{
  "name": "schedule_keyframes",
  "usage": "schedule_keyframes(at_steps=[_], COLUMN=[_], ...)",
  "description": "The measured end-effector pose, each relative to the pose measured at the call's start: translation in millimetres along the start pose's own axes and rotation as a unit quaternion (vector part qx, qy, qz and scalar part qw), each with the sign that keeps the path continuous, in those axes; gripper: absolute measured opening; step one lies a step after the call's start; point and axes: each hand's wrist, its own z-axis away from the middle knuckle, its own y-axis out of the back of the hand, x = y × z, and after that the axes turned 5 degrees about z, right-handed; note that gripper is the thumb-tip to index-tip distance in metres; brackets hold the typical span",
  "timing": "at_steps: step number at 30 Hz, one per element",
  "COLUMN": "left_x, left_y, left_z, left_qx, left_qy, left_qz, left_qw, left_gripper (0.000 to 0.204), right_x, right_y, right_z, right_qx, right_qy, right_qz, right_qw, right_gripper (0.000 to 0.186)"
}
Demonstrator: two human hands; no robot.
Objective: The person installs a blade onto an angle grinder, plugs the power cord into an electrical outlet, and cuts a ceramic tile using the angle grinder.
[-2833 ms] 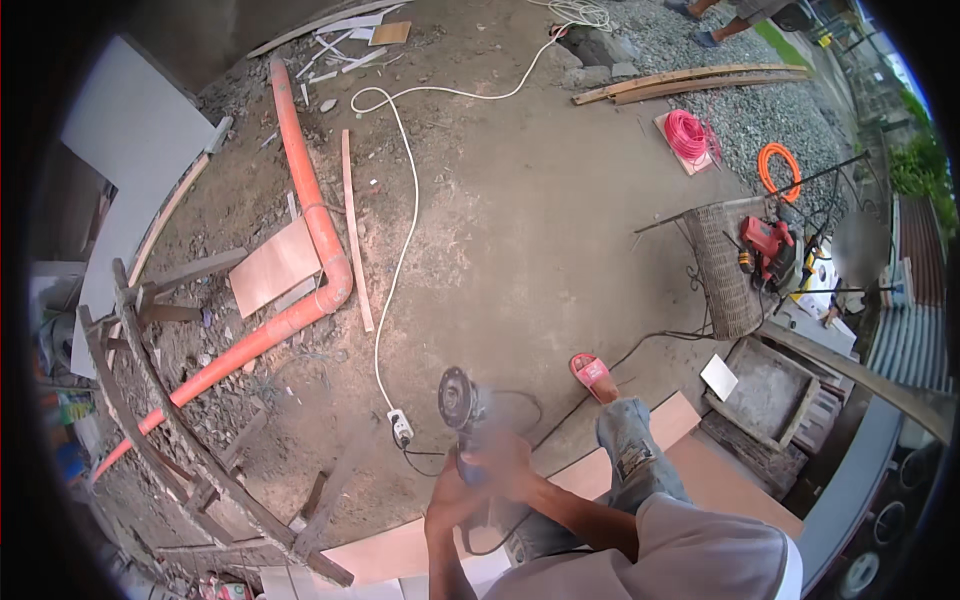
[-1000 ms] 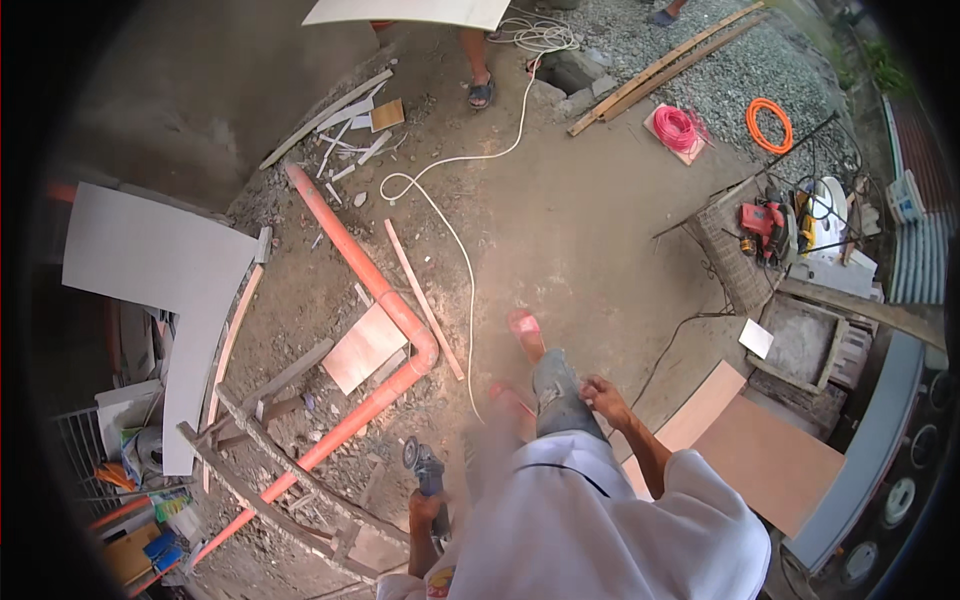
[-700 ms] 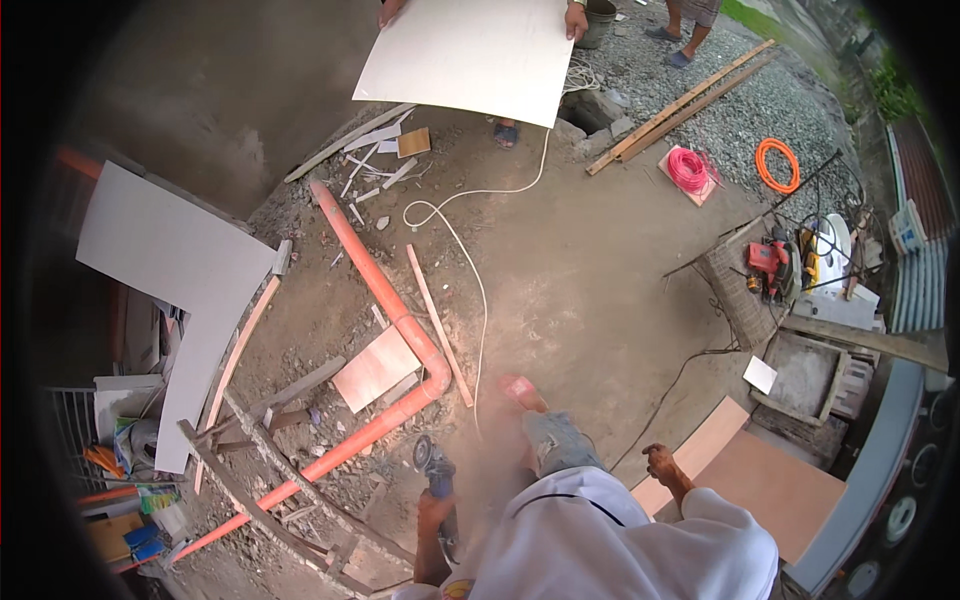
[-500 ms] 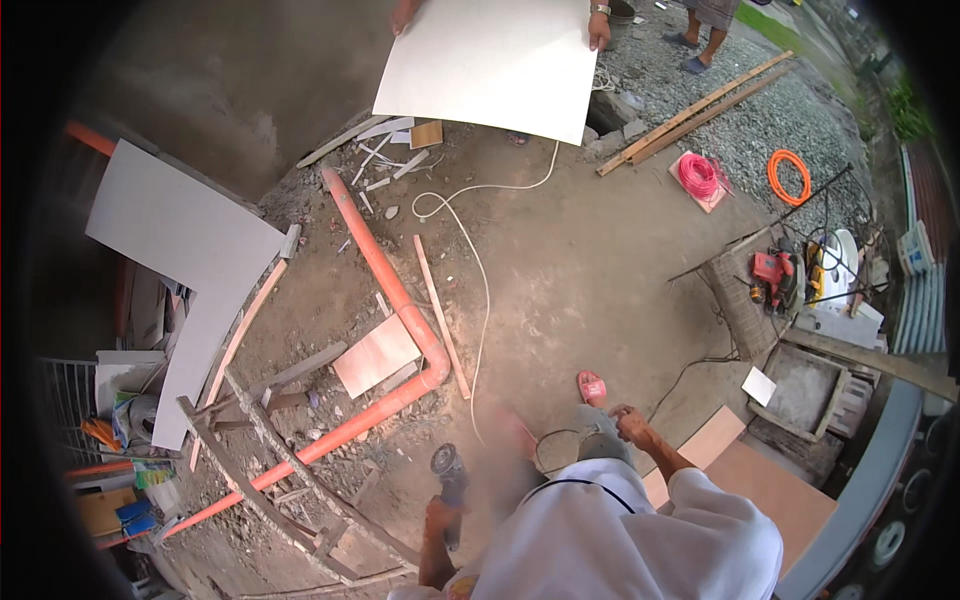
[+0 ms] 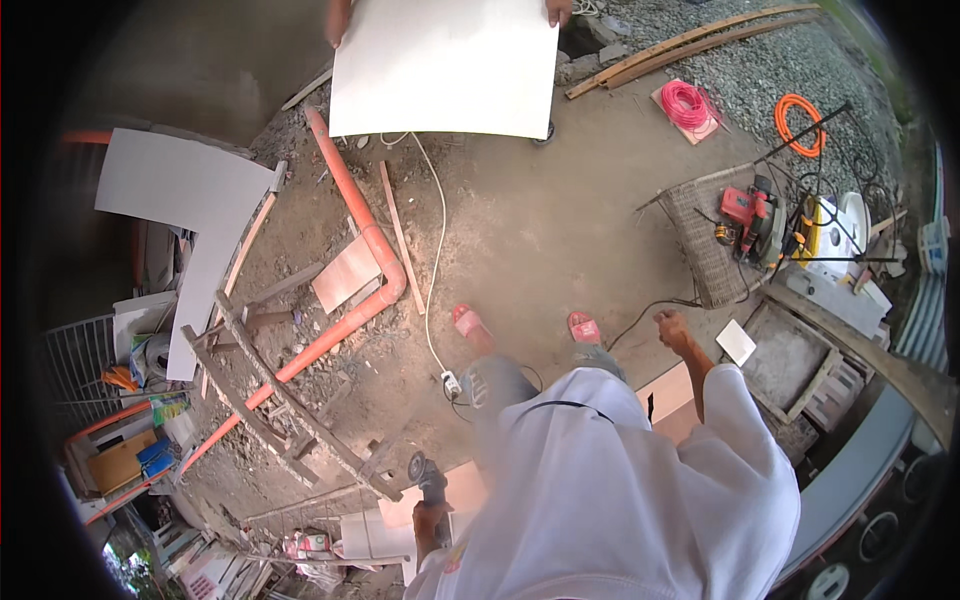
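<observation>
My left hand [image 5: 426, 515] grips a dark angle grinder [image 5: 427, 478] low in the picture, its disc end uppermost. My right hand [image 5: 672, 325] is held out at the right with fingers curled; whether it holds anything is too small to tell. At the top, a co-worker's two hands [image 5: 338, 25] [image 5: 557, 12] hold a large white board [image 5: 442, 65] by its sides. Below my feet [image 5: 470, 325] [image 5: 582, 330] lies a white power strip [image 5: 450, 383] with a cord running toward the board.
An orange pipe elbow [image 5: 388, 280], wooden ladder-like frame [image 5: 300, 425] and cut white sheet [image 5: 185, 180] lie left. At right are a wicker stand [image 5: 700, 240] with red power tool [image 5: 740, 210], masonry box [image 5: 780, 360] and coiled hoses [image 5: 795, 125]. Timber strips [image 5: 680, 55] lie on gravel behind.
A co-worker has appeared with the white board and brought it nearer, toward the upper middle. My left hand has lowered the grinder leftward; my right hand has left it and moved out right.
</observation>
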Motion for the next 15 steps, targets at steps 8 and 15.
schedule_keyframes(at_steps=[8, 15], left_x=[-16.4, -9.0], left_y=[-65.8, -72.9], left_z=[9.7, -37.1], left_qx=[-0.016, -0.042], left_qy=[0.002, 0.021], left_qz=[0.002, -0.12], left_qw=[1.0, 0.992], left_gripper=[0.046, 0.044], right_x=[114.8, 41.1], right_y=[63.4, -26.2], right_z=[75.4, 141.2], right_qx=[0.021, -0.221], right_qy=[-0.19, -0.008], right_qz=[-0.104, -0.15], right_qw=[0.976, 0.964], right_gripper=[0.019, 0.033])
